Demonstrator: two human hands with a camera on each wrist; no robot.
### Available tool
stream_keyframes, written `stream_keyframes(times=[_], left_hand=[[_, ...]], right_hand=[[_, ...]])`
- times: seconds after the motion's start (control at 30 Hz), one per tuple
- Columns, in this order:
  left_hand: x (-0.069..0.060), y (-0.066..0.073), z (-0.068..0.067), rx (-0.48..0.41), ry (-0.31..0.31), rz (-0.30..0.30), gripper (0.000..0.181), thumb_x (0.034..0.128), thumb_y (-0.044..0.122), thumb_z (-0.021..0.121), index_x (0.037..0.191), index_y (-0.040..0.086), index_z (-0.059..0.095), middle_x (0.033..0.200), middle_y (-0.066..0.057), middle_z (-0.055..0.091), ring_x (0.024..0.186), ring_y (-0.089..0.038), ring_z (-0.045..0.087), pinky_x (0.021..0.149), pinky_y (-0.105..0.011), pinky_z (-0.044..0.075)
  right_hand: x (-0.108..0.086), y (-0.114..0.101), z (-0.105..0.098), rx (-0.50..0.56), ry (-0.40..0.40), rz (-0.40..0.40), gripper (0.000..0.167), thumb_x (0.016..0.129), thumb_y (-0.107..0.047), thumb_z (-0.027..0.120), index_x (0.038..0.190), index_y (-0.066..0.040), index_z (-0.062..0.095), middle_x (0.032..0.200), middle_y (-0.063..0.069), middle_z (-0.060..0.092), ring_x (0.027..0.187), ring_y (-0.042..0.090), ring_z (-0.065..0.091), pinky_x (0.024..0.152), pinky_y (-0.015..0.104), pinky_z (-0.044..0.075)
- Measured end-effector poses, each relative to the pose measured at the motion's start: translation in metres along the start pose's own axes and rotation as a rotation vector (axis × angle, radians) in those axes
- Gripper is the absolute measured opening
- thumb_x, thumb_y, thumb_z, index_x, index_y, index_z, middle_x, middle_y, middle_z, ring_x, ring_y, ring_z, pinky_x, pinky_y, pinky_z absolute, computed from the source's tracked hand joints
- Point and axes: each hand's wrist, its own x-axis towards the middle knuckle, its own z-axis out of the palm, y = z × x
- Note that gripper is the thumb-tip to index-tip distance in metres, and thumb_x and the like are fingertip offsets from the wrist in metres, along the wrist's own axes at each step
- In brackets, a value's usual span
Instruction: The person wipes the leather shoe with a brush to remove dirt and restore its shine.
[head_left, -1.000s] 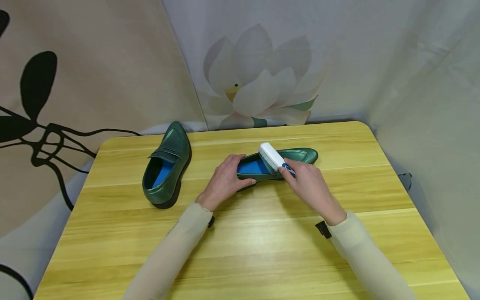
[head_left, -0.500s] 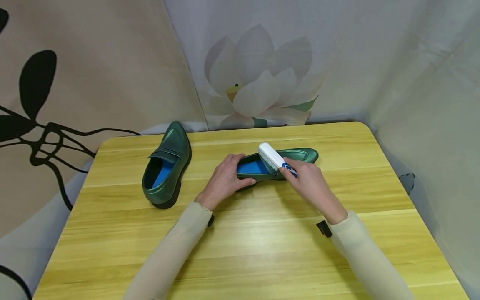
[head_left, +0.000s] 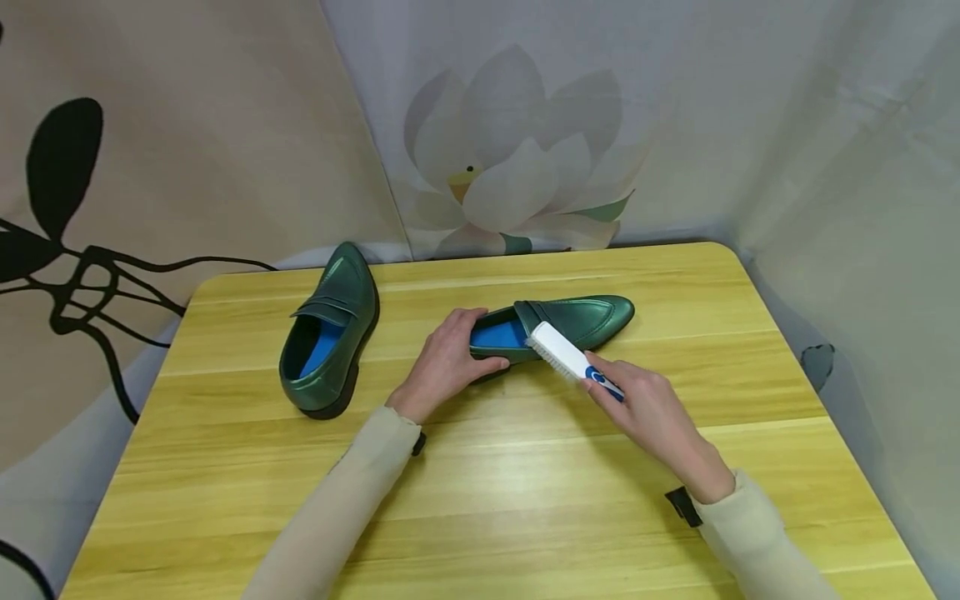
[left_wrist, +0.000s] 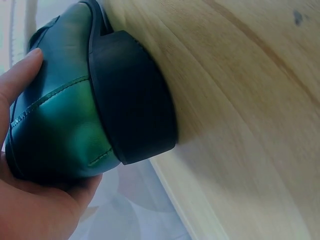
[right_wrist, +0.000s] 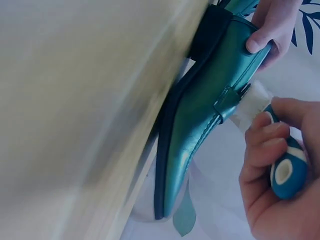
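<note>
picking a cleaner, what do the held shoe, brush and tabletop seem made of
Held shoe: leather or a synthetic lookalike, from its smooth, metallic green sheen. Brush: probably plastic, from its smooth white back; bristles too fine to tell. Tabletop: wood or wood-look laminate, showing streaky grain and soft gloss.

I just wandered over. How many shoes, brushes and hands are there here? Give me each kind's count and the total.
Shoes: 2, the held green shoe and the other green shoe
Brushes: 1, the white-and-blue brush
Hands: 2, the left hand and the right hand
Total: 5
</note>
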Motion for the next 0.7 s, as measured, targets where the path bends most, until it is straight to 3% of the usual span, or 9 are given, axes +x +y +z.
stream_keyframes(times=[0.1, 0.3, 0.47, 0.57, 0.7], left_hand=[[0.0, 0.0, 0.0, 0.0, -0.003, 0.002, 0.086, 0.0842, 0.046, 0.086, 0.149, 0.004, 0.05, 0.144, -0.016, 0.054, 0.127, -0.032, 0.056, 0.11, -0.049, 0.045], [0.0, 0.001, 0.0, -0.005, 0.001, -0.003, 0.085, 0.0837, 0.044, 0.087, 0.149, 0.004, 0.05, 0.144, -0.016, 0.054, 0.127, -0.031, 0.056, 0.11, -0.049, 0.045], [0.0, 0.0, 0.0, -0.011, 0.0, -0.008, 0.085, 0.0841, 0.045, 0.087, 0.149, 0.004, 0.05, 0.144, -0.015, 0.054, 0.124, -0.031, 0.057, 0.108, -0.049, 0.046], [0.0, 0.0, 0.0, -0.013, -0.001, -0.01, 0.085, 0.0842, 0.045, 0.086, 0.149, 0.004, 0.049, 0.144, -0.015, 0.054, 0.124, -0.031, 0.057, 0.108, -0.049, 0.047], [0.0, 0.0, -0.001, -0.013, -0.004, -0.02, 0.086, 0.0843, 0.045, 0.086, 0.15, 0.005, 0.049, 0.145, -0.015, 0.053, 0.124, -0.031, 0.056, 0.108, -0.049, 0.046]], right_hand=[[0.013, -0.004, 0.001, -0.012, -0.014, 0.034, 0.044, 0.102, -0.024, 0.068, 0.139, 0.0, 0.064, 0.119, 0.022, 0.072, 0.091, 0.03, 0.071, 0.072, 0.045, 0.056], [0.051, -0.016, 0.002, -0.021, -0.046, 0.091, 0.047, 0.105, -0.032, 0.063, 0.141, -0.001, 0.063, 0.114, 0.022, 0.073, 0.067, 0.023, 0.06, 0.055, 0.034, 0.044], [0.078, -0.019, 0.008, -0.015, -0.054, 0.118, 0.047, 0.104, -0.032, 0.064, 0.14, -0.002, 0.063, 0.083, 0.011, 0.069, 0.048, 0.016, 0.042, 0.046, 0.031, 0.036], [0.083, -0.019, 0.01, -0.014, -0.044, 0.122, 0.047, 0.104, -0.031, 0.065, 0.14, -0.001, 0.064, 0.077, 0.009, 0.064, 0.046, 0.016, 0.041, 0.044, 0.031, 0.035], [0.079, -0.019, 0.01, 0.0, -0.046, 0.129, 0.047, 0.104, -0.03, 0.065, 0.14, -0.001, 0.063, 0.09, 0.016, 0.072, 0.047, 0.016, 0.042, 0.046, 0.031, 0.035]])
